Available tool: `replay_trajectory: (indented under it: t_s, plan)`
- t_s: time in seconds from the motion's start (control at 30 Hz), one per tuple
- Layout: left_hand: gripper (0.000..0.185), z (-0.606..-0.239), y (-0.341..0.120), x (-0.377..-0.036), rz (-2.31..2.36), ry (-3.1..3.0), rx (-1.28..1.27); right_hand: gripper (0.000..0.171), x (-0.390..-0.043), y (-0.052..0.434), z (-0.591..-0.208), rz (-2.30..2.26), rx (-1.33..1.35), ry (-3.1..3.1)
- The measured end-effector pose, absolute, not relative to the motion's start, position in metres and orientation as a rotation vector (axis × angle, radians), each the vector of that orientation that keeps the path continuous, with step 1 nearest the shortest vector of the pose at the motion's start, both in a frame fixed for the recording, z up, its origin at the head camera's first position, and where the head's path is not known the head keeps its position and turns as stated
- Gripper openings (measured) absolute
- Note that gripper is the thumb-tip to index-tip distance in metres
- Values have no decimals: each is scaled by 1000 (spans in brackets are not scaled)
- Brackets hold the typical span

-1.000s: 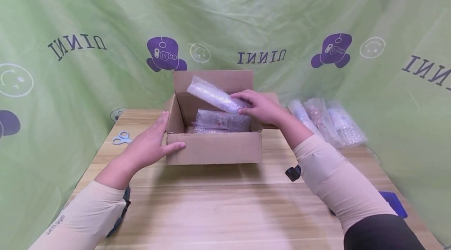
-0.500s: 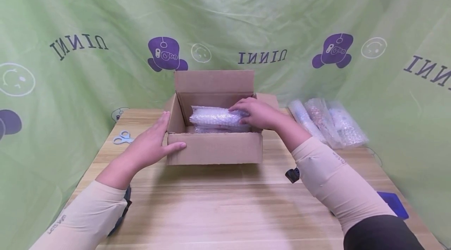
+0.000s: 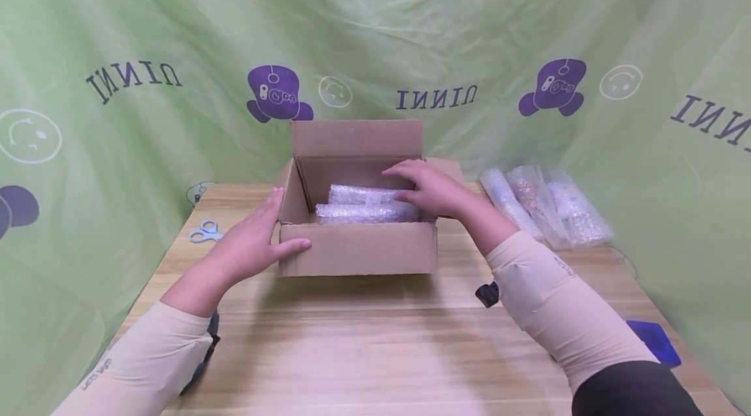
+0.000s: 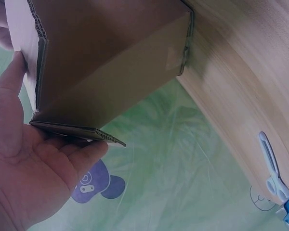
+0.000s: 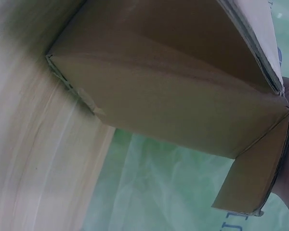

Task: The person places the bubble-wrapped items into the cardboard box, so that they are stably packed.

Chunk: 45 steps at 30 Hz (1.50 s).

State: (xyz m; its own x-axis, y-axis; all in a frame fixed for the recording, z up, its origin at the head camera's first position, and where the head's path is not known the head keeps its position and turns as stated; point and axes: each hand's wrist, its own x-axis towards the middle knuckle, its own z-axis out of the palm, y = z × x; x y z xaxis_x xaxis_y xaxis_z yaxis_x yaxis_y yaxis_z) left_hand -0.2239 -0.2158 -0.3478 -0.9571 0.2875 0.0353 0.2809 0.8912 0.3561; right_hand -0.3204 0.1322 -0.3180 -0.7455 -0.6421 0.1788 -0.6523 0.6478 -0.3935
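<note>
An open cardboard box point(image 3: 358, 253) sits on the wooden table with its flaps spread. Inside lie bubble-wrapped packages: one bubble-wrapped package point(image 3: 358, 213) along the front wall and another bubble-wrapped package point(image 3: 354, 195) just behind it. My left hand point(image 3: 249, 240) rests at the box's front left corner, thumb along the front flap. In the left wrist view, its fingers point(image 4: 89, 156) lie along the outside of the side flap point(image 4: 72, 130). My right hand point(image 3: 431, 188) reaches over the box's right side, fingers extended above the packages. The right wrist view shows mostly the box's outside point(image 5: 159, 101).
More bubble-wrapped packages point(image 3: 542, 207) lie side by side at the table's back right. Light blue scissors point(image 3: 205, 231) are left of the box. A blue object point(image 3: 654, 342) sits near the right edge. A green printed curtain point(image 3: 364, 25) hangs behind the table.
My right hand has lowered a bubble-wrapped package into the box and let it go; it now lies along the front wall. My left hand has stayed at the corner.
</note>
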Motion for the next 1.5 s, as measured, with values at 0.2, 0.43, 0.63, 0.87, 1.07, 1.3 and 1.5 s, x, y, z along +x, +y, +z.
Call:
replay_trajectory:
  t_s: [0.2, 0.43, 0.63, 0.87, 1.07, 1.3, 1.5]
  plan:
    - [118, -350, -215, -224, 575, 3029, 459, 56, -318, 147, -310, 932, 958, -2725]
    - [118, -349, -216, -224, 577, 3038, 461, 62, -322, 188, -291, 1177, 706, -2569]
    - [117, -348, -217, -224, 587, 3041, 441, 71, -330, 232, -285, 1192, 398, -2593]
    - [117, -347, -216, -224, 588, 3038, 446, 84, -335, 278, -302, 925, 180, -2864]
    - [117, -348, -215, -224, 589, 3041, 453, 90, -338, 312, -338, 648, 89, -3108]
    - [117, -350, -215, -224, 594, 3043, 450, 82, -339, 331, -377, 576, 73, -3241]
    - [118, -350, -215, -225, 576, 3056, 456, 97, -336, 336, -399, 682, -1, -3310]
